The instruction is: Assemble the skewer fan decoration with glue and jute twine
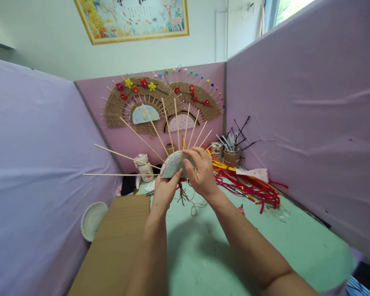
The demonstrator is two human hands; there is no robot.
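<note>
Held up above the table is a fan frame, a pale patterned half-disc with several thin wooden sticks spreading out from its curved edge. My left hand grips its lower left part, thumb on the front face. My right hand is closed on its right side, fingers over the top edge and thumb near the front; this hand hides the right end of the half-disc. A twine tassel hangs below the half-disc, and a loose string trails near it.
Two finished woven fans with flowers hang on the pink back panel. Red and orange pipe cleaners lie at the right, by a pot of twigs. Cardboard and a white paper plate are at the left. A white jar stands behind.
</note>
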